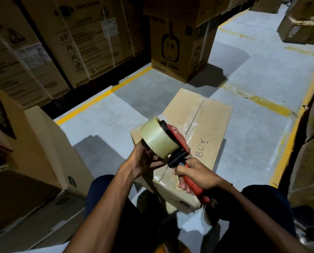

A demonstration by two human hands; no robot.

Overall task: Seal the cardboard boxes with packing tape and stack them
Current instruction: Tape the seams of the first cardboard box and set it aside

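A closed cardboard box [209,125] lies on the floor in front of me, with "BOX" handwritten on its top and clear tape along the centre seam. Above its near end I hold a red tape dispenser [178,137] carrying a roll of clear tape [159,137]. My right hand [194,175] grips the dispenser's red handle. My left hand [145,161] is under the roll, its fingers curled at the dispenser's front end; what they touch is hidden by the roll.
Tall printed cartons [65,39] line the left and back. A stack of boxes [181,52] stands behind the taped box. More cartons [34,161] sit close on my left and others [311,143] on my right. Yellow lines [101,97] mark the grey floor.
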